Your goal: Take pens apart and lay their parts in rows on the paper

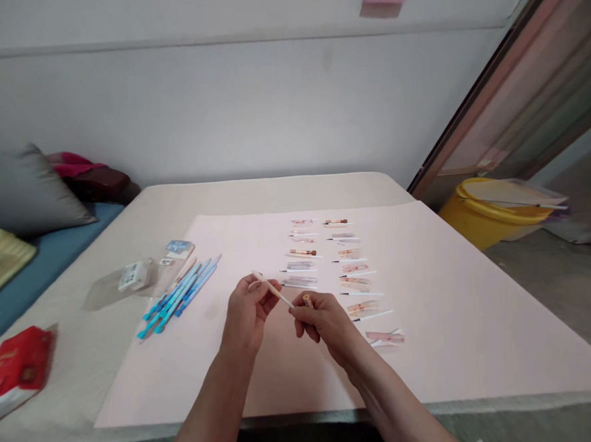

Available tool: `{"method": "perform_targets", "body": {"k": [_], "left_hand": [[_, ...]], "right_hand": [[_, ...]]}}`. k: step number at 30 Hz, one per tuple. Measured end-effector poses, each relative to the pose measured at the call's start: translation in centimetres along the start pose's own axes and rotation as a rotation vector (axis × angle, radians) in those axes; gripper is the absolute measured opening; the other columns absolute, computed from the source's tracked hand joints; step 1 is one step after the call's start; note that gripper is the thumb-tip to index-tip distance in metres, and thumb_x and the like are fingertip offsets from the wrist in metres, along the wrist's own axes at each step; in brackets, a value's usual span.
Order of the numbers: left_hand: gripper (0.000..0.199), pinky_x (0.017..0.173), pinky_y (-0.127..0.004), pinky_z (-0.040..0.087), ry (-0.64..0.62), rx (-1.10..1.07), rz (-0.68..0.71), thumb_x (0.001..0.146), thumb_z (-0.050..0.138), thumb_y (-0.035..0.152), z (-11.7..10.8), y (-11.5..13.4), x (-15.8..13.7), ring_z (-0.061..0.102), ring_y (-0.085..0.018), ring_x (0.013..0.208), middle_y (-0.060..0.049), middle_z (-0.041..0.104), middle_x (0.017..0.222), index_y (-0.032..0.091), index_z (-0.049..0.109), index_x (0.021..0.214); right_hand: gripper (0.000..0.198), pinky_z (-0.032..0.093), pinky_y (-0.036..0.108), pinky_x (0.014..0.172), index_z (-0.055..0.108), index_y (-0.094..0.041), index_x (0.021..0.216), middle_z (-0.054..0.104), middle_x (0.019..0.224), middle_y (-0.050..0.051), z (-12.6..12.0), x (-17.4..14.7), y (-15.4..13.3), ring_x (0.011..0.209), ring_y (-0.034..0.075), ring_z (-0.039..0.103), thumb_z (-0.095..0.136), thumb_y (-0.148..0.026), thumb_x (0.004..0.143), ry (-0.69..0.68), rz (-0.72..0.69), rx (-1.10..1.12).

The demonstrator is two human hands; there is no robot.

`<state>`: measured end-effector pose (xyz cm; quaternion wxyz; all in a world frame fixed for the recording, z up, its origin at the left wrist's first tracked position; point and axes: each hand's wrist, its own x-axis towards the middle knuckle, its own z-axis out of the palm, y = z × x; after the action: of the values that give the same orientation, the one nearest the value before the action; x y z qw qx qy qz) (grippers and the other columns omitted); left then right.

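A slim, pale stick-like pen part [279,295] slants between my two hands in the head view. My left hand [246,314] pinches its upper end between thumb and fingers. The lower end sits in the fingertips of my right hand [326,319], which also holds a short orange-brown tube [308,301]. Just beyond my hands lie two columns of small pen parts, clear patterned pieces [353,268] paired with thin white refills [374,315] with dark tips. Several blue pens [183,298] lie in a loose bundle left of my left hand.
Pink sheet [458,344] covers most of the pale table. At left are a clear plastic sleeve [104,291], a small white packet [135,275], a blue-and-white card [180,248] and a red-and-white pack [24,371]. A yellow bucket [486,219] stands right, beyond the table edge.
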<state>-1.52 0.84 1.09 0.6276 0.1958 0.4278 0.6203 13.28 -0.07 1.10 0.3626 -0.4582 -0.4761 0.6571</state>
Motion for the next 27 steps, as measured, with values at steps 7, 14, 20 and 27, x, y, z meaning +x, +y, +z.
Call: {"method": "perform_targets", "body": {"k": [7, 14, 20, 27], "left_hand": [[0.022, 0.079, -0.033, 0.049, -0.083, 0.003, 0.018, 0.072, 0.068, 0.019, 0.8, -0.7, -0.9, 0.062, -0.017, 0.082, -0.005, 0.065, 0.082, 0.016, 0.055, 0.090], [0.018, 0.078, -0.035, 0.049, -0.132, 0.059, 0.031, 0.075, 0.064, 0.021, 1.0, -1.2, -1.2, 0.062, -0.018, 0.077, -0.006, 0.064, 0.083, 0.016, 0.055, 0.089], [0.018, 0.079, -0.035, 0.048, -0.110, 0.050, 0.022, 0.075, 0.065, 0.023, 0.9, -0.9, -1.2, 0.062, -0.017, 0.078, -0.007, 0.065, 0.082, 0.015, 0.055, 0.088], [0.015, 0.076, -0.030, 0.050, 0.006, 0.008, 0.001, 0.074, 0.063, 0.017, 0.2, -0.4, -0.5, 0.063, -0.018, 0.083, -0.008, 0.065, 0.085, 0.014, 0.056, 0.087]], "right_hand": [[0.015, 0.021, 0.021, 0.038, 0.055, -0.016, 0.069, 0.059, 0.050, -0.001, 0.0, 0.0, -0.1, 0.036, 0.006, 0.033, 0.057, -0.029, 0.074, 0.012, -0.003, 0.013], [0.012, 0.021, 0.021, 0.038, 0.054, -0.016, 0.067, 0.058, 0.050, -0.001, 0.0, -0.1, 0.0, 0.037, 0.006, 0.034, 0.057, -0.025, 0.073, 0.031, -0.028, 0.030], [0.012, 0.021, 0.021, 0.038, 0.054, -0.016, 0.067, 0.059, 0.050, -0.001, 0.0, -0.1, -0.1, 0.036, 0.006, 0.033, 0.056, -0.025, 0.074, 0.021, -0.017, 0.015], [0.008, 0.019, 0.021, 0.037, 0.054, -0.015, 0.064, 0.058, 0.046, -0.001, -0.1, -0.2, -0.2, 0.034, 0.006, 0.032, 0.054, -0.018, 0.071, 0.015, 0.028, -0.023]]}}
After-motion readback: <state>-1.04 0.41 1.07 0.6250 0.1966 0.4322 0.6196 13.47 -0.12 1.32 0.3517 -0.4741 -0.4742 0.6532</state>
